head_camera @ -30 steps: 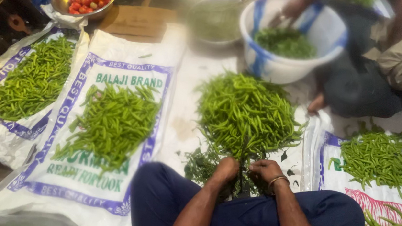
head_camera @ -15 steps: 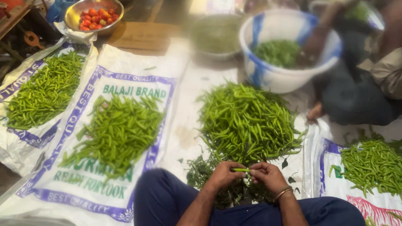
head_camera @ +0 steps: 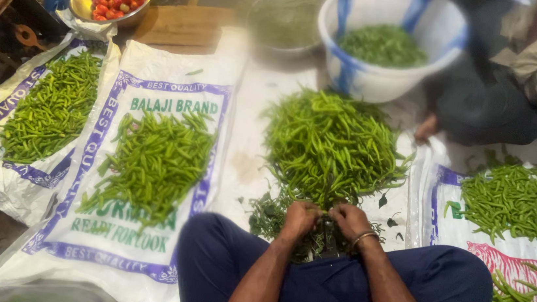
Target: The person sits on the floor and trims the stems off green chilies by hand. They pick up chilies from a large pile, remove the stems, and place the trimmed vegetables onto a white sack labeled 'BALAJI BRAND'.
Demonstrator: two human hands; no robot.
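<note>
Two hands work low at 6 o'clock: left hand (head_camera: 300, 217) and right hand (head_camera: 348, 219), which half a second ago stretched a chilli between them, now press together, fingers curled into the stem litter (head_camera: 268, 218). Chilli heaps: five. Tubs: one. Tomato bowls: one.

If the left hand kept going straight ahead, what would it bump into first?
Probably the big pile of green chillies just beyond the left hand, though depth is hard to judge.
</note>
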